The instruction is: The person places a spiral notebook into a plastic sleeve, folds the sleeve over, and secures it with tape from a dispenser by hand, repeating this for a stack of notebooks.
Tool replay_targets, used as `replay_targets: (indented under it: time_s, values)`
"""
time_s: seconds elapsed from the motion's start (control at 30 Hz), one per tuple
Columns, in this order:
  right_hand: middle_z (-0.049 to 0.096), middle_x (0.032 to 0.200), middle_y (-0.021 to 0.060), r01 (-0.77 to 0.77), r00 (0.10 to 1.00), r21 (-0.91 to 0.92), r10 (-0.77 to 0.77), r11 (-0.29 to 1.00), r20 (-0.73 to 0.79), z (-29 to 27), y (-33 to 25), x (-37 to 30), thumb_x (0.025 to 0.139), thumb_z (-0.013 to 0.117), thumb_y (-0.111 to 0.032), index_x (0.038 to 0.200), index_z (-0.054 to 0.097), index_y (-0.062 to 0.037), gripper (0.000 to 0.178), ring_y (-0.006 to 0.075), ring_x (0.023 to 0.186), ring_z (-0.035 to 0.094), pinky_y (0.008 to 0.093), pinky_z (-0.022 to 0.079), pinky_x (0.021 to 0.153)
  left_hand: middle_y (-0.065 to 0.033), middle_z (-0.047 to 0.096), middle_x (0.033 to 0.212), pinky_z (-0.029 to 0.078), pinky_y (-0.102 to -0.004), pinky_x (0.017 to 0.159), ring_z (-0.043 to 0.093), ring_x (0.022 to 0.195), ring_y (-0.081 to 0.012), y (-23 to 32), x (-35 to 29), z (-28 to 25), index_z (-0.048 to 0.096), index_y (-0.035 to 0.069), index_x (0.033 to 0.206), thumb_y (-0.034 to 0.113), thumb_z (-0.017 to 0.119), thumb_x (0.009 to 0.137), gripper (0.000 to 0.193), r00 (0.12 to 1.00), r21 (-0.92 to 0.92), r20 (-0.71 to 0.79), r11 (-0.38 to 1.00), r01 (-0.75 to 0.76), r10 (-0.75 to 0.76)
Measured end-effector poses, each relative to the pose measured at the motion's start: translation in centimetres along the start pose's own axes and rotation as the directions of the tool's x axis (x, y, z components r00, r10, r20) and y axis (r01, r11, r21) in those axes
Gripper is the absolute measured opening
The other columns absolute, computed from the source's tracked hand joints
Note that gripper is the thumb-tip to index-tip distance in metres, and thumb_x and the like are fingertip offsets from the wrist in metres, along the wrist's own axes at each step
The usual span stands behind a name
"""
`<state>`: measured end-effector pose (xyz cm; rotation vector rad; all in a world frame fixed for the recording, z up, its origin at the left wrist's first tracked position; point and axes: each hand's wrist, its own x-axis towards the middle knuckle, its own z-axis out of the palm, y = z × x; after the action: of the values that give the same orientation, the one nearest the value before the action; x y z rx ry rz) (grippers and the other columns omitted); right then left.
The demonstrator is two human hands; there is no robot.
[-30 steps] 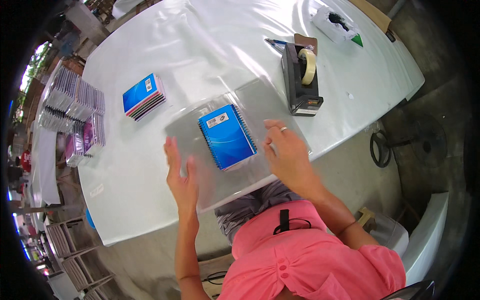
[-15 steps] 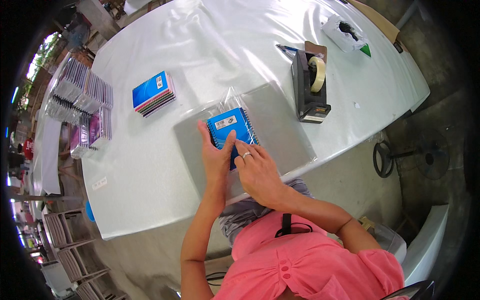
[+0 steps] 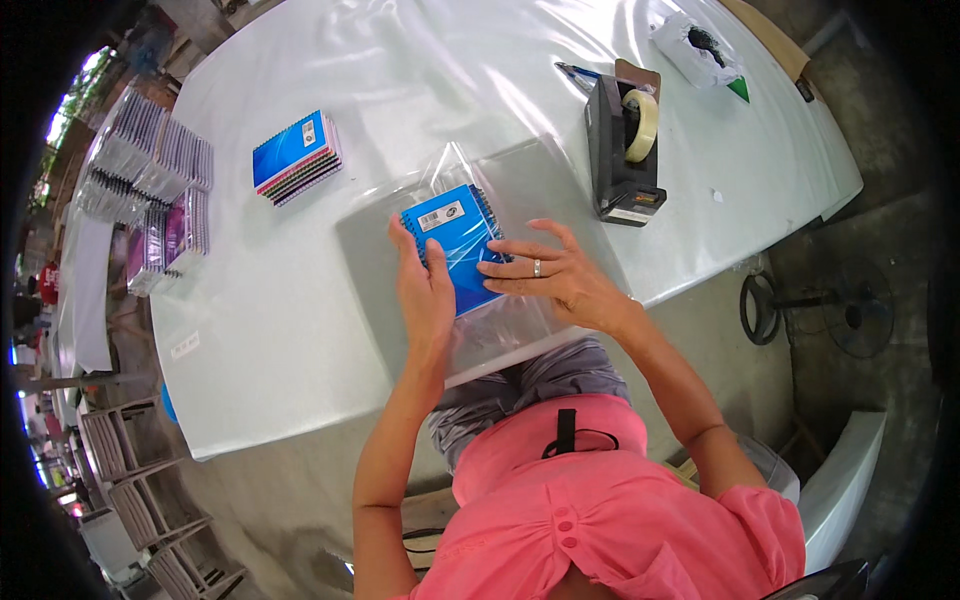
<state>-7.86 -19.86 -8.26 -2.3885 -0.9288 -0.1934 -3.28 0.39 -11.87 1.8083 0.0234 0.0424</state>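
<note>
Blue spiral notebooks point(image 3: 462, 262), apparently a small stack, lie on clear plastic sheets point(image 3: 368, 265) near the table's front edge. A white label sits on the top cover, and wire coils show along both sides. My left hand point(image 3: 425, 295) grips the left side, thumb on the cover and fingers around the edge. At the right side, my right hand point(image 3: 570, 278) has its fingers spread, with some fingertips resting on the cover's edge. A clear plastic flap point(image 3: 455, 165) sticks up behind the notebooks.
Beyond my left hand stands another notebook stack point(image 3: 297, 155), blue on top. A black tape dispenser point(image 3: 625, 160) with a tape roll is at the right, a pen point(image 3: 577, 72) behind it. A white plastic bag point(image 3: 695, 52) lies far right. Wrapped notebook piles point(image 3: 155, 190) stand at far left.
My right hand has moved from the lower middle of the cover to its right edge, and its fingers have spread. The left hand keeps its hold. The whole view has shifted slightly.
</note>
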Motion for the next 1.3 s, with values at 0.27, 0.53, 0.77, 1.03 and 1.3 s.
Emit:
replay_targets:
  time_s: [0.27,0.53,0.77,1.03,1.3]
  values:
    - [0.057,0.135,-0.0099,0.034,0.997,-0.057,-0.031,0.998,0.065,-0.3,0.3,0.0,0.069,0.054,0.011,0.121,0.065,-0.0252,0.064,0.0157,0.133,0.044,0.0564,0.02,0.111,-0.0234,0.034,0.149,0.03,-0.0354,0.11,0.039,0.135,-0.0303,1.6,-0.3,-0.2,0.013,-0.001,0.151,0.025,0.055,0.096,0.074,0.996,-0.055,0.08,0.998,0.035,-0.031]
    - [0.059,0.132,-0.0061,0.014,1.0,0.083,-0.013,0.996,-0.01,-0.8,1.3,1.4,0.066,0.053,0.014,0.121,0.065,-0.02,0.066,0.017,0.133,0.045,0.0529,0.02,0.112,-0.0241,0.012,0.157,0.013,-0.0373,0.118,0.012,0.147,-0.0327,-0.5,-0.2,0.0,0.008,-0.005,0.15,0.019,0.053,0.097,0.074,0.998,-0.007,0.052,0.999,-0.036,0.036]
    - [0.059,0.132,-0.0055,-0.033,0.998,-0.101,0.028,0.994,-0.057,-0.1,1.9,3.8,0.073,0.056,0.008,0.12,0.066,-0.0173,0.055,0.0159,0.129,0.048,0.0525,0.022,0.111,-0.0234,0.012,0.157,0.012,-0.0377,0.118,0.011,0.147,-0.032,0.3,0.0,-0.4,0.007,-0.004,0.15,0.025,0.048,0.1,0.071,0.991,-0.037,0.113,0.997,-0.061,0.065]
    - [0.058,0.133,-0.0065,0.04,0.999,-0.109,-0.041,0.993,-0.01,0.6,2.3,4.0,0.074,0.061,0.004,0.117,0.068,-0.0171,0.048,0.0135,0.127,0.049,0.0525,0.022,0.111,-0.0236,0.017,0.155,0.019,-0.0384,0.115,0.021,0.144,-0.032,0.7,0.1,-0.5,0.008,-0.003,0.15,0.041,0.041,0.102,0.073,0.991,-0.052,0.131,0.998,-0.02,0.027]
    - [0.056,0.134,-0.0034,-0.035,0.999,0.007,0.035,0.999,-0.017,0.0,2.1,4.4,0.072,0.063,0.005,0.119,0.065,-0.0171,0.052,0.0134,0.129,0.048,0.0514,0.022,0.111,-0.0254,0.012,0.156,0.016,-0.0387,0.117,0.015,0.146,-0.0328,0.1,0.0,-0.3,0.006,-0.004,0.15,0.024,0.045,0.101,0.069,0.99,-0.084,0.137,0.996,-0.026,0.037]
